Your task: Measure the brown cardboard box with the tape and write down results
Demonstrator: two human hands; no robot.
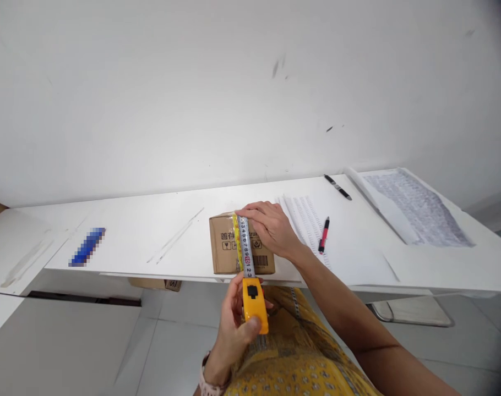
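A small brown cardboard box (pixel 223 258) with printed characters, symbols and a barcode sits at the front edge of the white table. Across its top face runs the pulled-out blade of a yellow tape measure (pixel 259 312), with numbers facing up. My left hand (pixel 234 324) is wrapped round the tape measure's case, just in front of the box, thumb on its lower end. At the far edge of the box, my right hand (pixel 271 228) pinches the end of the blade with its fingertips. The fingers of this hand partly cover the box's right side.
Printed sheets (pixel 349 264) lie right of the box, with a red pen (pixel 324 235) on them. Behind is a black pen (pixel 337 187). A handwritten paper (pixel 419 209) lies farther right, a blurred blue object (pixel 87 247) at left. A wall (pixel 192 110) backs the table.
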